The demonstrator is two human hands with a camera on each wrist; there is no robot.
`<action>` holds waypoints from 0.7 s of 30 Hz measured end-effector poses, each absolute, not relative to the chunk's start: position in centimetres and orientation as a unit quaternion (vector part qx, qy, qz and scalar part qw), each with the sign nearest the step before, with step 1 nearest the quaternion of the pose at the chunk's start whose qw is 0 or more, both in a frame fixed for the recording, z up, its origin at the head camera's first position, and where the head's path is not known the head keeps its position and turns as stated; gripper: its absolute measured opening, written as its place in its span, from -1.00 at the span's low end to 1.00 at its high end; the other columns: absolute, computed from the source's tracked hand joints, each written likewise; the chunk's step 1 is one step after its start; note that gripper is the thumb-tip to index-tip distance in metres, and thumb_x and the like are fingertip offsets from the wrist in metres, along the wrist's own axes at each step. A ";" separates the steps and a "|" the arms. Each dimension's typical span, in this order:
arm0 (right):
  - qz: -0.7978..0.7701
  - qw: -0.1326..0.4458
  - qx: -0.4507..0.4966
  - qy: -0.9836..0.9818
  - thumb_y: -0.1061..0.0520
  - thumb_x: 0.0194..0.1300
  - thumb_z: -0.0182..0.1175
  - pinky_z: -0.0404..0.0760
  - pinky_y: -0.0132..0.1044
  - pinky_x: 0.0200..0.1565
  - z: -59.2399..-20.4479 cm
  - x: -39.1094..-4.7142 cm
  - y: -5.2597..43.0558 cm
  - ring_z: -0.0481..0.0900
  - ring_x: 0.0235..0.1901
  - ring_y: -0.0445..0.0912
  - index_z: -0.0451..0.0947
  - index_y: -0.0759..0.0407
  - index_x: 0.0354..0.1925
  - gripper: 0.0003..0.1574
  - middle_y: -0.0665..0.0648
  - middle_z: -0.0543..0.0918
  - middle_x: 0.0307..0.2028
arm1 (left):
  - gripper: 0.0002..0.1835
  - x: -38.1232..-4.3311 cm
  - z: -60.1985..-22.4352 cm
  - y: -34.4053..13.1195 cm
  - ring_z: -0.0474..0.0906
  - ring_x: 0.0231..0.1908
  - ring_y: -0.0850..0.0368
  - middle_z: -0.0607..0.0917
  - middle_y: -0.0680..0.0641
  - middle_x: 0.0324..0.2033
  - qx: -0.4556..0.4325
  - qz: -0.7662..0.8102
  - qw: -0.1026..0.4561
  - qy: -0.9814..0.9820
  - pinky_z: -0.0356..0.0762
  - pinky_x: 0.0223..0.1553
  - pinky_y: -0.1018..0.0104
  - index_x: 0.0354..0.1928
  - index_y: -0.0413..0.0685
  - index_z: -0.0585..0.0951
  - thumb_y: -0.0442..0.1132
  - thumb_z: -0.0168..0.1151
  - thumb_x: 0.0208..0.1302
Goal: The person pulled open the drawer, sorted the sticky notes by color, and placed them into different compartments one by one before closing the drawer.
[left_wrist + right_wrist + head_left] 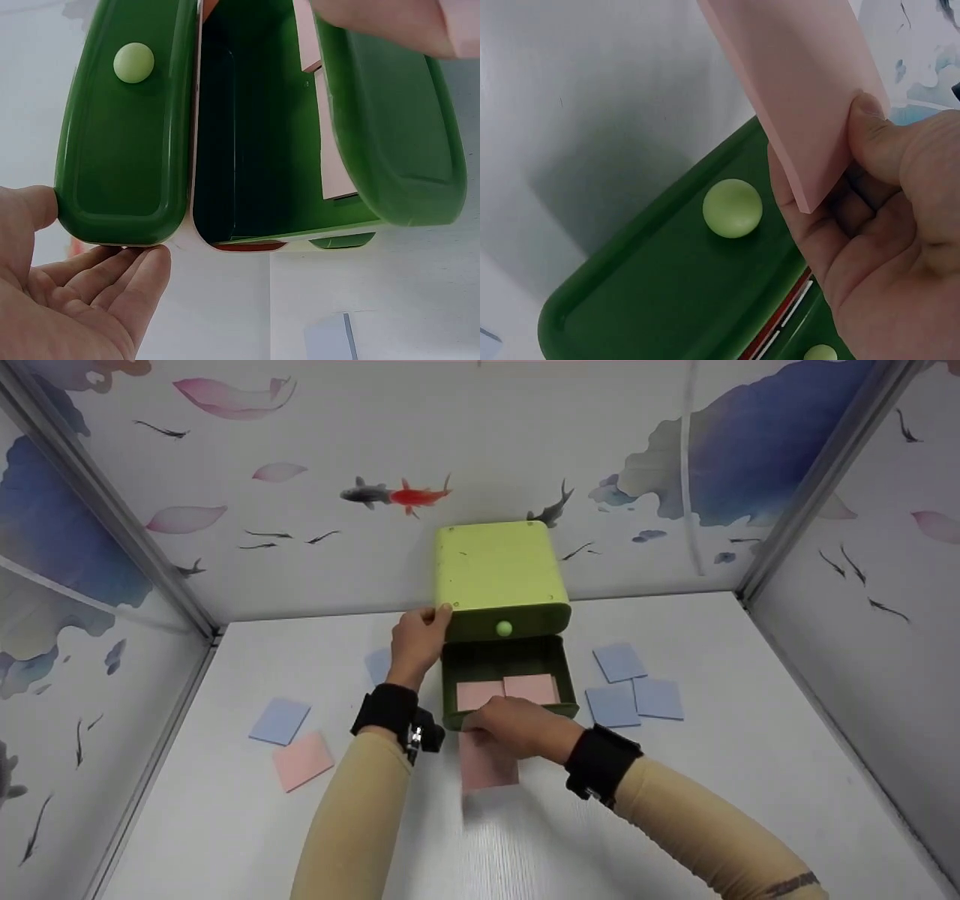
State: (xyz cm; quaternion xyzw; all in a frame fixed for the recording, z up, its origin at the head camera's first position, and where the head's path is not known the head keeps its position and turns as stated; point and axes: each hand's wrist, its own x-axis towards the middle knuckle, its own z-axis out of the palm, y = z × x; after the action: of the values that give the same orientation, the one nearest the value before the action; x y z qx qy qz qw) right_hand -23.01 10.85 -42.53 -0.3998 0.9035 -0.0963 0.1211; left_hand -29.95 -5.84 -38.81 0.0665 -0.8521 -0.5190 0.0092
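my right hand (517, 727) pinches a flat pink square tile (489, 769) just in front of the pulled-out dark-green drawer (499, 661).
too loose a thumb could let it slip, or its edge catch the front rim; beyond, a clumsy drop might skew the two pink tiles (531, 688) inside. farther, my left hand (420, 641) grips a corner of the boxy lime-green cabinet (499, 566); slackening there could let a bump shift it.

- Three blue squares (613, 706) bunched up, over towards the table's (750, 765) right edge!
- Another blue square (280, 721) out there, nearer the left edge!
- And beyond the far edge, a red fish (418, 496) painted on the wall (480, 427)!
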 end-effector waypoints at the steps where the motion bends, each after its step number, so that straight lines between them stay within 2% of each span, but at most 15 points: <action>1: -0.100 0.122 -0.399 0.903 0.14 0.41 0.15 0.62 -0.20 0.02 -42.3 -23.1 10.8 0.68 -0.10 -0.10 0.67 0.03 0.00 -0.75 0.04 0.75 -0.14 | -0.53 -30.0 -38.8 -5.8 0.44 -0.37 0.07 0.51 -0.02 -0.42 0.066 -0.518 0.009 -0.853 0.36 -0.25 0.22 -0.24 -0.14 0.61 0.14 -0.01 0.45; 9: -0.124 0.129 -0.401 0.899 0.16 0.42 0.13 0.60 -0.18 0.07 -40.1 -24.0 10.9 0.67 -0.08 -0.10 0.65 0.07 0.01 -0.74 0.05 0.74 -0.10 | -0.54 -30.1 -38.9 -5.9 0.49 -0.24 0.04 0.59 -0.06 -0.28 0.073 -0.522 0.004 -0.850 0.41 -0.12 0.19 -0.09 -0.08 0.64 0.14 -0.01 0.44; 16: -0.138 0.092 -0.398 0.902 0.20 0.40 0.15 0.61 -0.20 -0.02 -38.2 -24.9 11.1 0.62 -0.17 -0.13 0.65 0.08 -0.07 -0.80 0.03 0.71 -0.16 | -0.52 -29.9 -38.7 -5.9 0.53 -0.04 0.03 0.63 -0.08 -0.03 0.078 -0.539 -0.013 -0.838 0.45 0.08 0.11 0.13 -0.06 0.58 0.14 -0.01 0.45; 21: -0.150 0.086 -0.388 0.905 0.20 0.42 0.12 0.56 -0.25 -0.11 -37.1 -25.6 11.2 0.53 -0.27 -0.15 0.61 0.05 -0.15 -0.86 0.01 0.66 -0.23 | -0.50 -30.0 -38.7 -5.8 0.54 0.00 0.01 0.64 -0.11 0.01 0.078 -0.535 -0.007 -0.841 0.47 0.10 0.10 0.13 -0.09 0.58 0.14 0.00 0.44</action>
State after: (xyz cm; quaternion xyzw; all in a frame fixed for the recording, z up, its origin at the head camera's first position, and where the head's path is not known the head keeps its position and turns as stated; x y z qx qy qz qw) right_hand -25.59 11.22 -37.10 -0.3878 0.9053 -0.1505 0.0858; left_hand -29.98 -5.84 -38.74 0.0784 -0.8411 -0.5351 -0.0073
